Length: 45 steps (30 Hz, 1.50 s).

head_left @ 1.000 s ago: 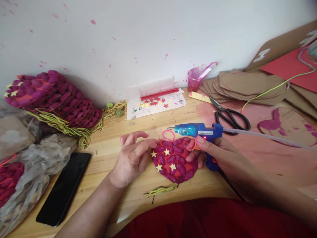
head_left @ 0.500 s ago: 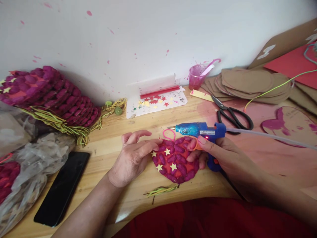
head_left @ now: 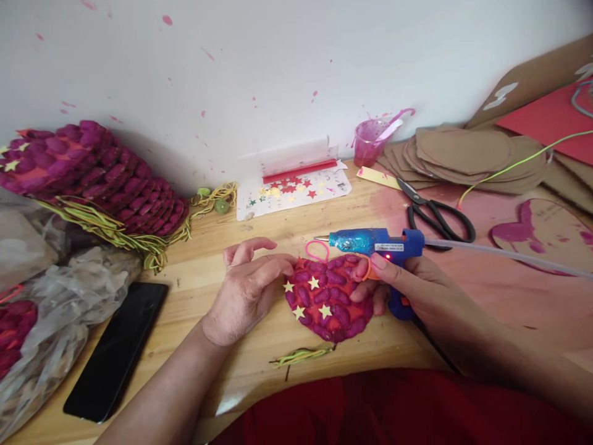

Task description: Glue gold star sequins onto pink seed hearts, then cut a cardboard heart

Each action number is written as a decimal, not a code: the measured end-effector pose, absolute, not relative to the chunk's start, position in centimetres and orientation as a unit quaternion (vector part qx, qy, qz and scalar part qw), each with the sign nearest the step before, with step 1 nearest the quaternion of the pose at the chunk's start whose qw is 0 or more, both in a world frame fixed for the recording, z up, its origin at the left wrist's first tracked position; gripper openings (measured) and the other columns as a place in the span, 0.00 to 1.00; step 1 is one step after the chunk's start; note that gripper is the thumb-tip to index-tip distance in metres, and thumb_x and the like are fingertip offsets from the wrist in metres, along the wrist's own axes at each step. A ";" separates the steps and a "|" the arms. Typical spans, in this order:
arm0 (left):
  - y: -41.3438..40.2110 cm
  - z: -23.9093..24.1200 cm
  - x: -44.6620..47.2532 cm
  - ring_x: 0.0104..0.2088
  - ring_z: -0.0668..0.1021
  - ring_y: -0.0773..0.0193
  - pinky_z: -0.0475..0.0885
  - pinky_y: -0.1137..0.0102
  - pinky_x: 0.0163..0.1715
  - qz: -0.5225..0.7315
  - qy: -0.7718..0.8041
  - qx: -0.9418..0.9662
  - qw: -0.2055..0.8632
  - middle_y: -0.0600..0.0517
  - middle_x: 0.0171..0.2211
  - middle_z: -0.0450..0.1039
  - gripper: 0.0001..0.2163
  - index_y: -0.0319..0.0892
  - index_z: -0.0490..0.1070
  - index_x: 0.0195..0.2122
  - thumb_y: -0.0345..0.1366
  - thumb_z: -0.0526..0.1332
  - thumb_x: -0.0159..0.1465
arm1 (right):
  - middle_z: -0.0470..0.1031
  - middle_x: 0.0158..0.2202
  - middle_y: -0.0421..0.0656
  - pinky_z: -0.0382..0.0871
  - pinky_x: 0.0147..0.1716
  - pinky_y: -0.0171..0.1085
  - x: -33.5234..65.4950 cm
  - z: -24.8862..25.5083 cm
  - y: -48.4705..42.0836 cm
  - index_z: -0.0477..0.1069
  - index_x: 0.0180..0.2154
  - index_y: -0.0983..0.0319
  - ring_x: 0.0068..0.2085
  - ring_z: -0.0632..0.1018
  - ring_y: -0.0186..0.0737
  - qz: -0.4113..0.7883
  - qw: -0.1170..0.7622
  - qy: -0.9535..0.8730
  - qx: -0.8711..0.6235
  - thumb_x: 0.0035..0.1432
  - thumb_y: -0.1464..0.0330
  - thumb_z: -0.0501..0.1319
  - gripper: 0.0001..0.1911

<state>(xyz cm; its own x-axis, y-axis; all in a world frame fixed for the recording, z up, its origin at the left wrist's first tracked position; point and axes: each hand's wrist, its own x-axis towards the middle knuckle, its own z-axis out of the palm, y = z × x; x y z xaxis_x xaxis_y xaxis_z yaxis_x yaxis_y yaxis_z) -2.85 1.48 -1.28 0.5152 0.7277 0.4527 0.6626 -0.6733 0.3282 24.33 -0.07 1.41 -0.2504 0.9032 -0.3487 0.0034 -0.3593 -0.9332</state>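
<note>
Gripping a hard blue plastic glue gun (head_left: pixel 359 241), the right hand (head_left: pixel 428 290), in the head view, has its fingers closed around the handle and orange trigger (head_left: pixel 367 269); its fingertips also rest on the near side of a heart-shaped ornament (head_left: pixel 340 296). The gun's tapered metal nozzle (head_left: pixel 321 238) points toward the left-hand side, and a translucent glue stick (head_left: pixel 500 250) projects from the rear, above the right wrist. The ornament lies between the two hands: lumpy, purple oval pieces over a red ground, with flat, pale yellow stars on its left half. The left hand (head_left: pixel 245 290) has bent fingers, fingertips at the ornament's upper left edge; whether they pinch it cannot be told. A thin pink loop (head_left: pixel 317 251) stands beyond the ornament, between the hands; a stringy yellow-green tassel (head_left: pixel 303 355) extends on the near side. Left of the left hand lies a smooth black phone (head_left: pixel 115 352). Beyond the right hand are black-handled metal scissors (head_left: pixel 435 213) and stacked, rounded brown cardboard pieces (head_left: pixel 463 151).
</note>
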 end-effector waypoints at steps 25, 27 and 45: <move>1.4 -1.1 -2.5 0.54 0.72 0.53 0.58 0.53 0.52 0.299 0.370 0.878 0.058 0.55 0.45 0.81 0.14 0.48 0.70 0.43 0.21 0.62 0.62 | 0.82 0.26 0.42 0.68 0.25 0.32 24.2 1.4 -0.2 0.73 0.31 0.60 0.24 0.77 0.35 0.666 0.348 -0.435 -0.497 0.60 0.51 0.62 0.18; 1.4 -1.1 -2.5 0.54 0.72 0.54 0.59 0.53 0.52 0.293 0.368 0.880 0.062 0.54 0.45 0.81 0.14 0.48 0.69 0.43 0.21 0.61 0.63 | 0.81 0.27 0.42 0.68 0.26 0.32 24.2 1.5 -0.3 0.73 0.31 0.60 0.24 0.76 0.35 0.659 0.350 -0.437 -0.503 0.60 0.51 0.62 0.19; 2.7 -1.6 -4.0 0.36 0.78 0.63 0.69 0.66 0.41 0.360 0.493 0.790 0.061 0.52 0.32 0.79 0.04 0.42 0.75 0.39 0.31 0.61 0.66 | 0.77 0.27 0.38 0.70 0.22 0.31 24.6 1.1 0.5 0.70 0.31 0.59 0.27 0.80 0.37 0.693 0.437 -0.380 -0.430 0.60 0.54 0.64 0.15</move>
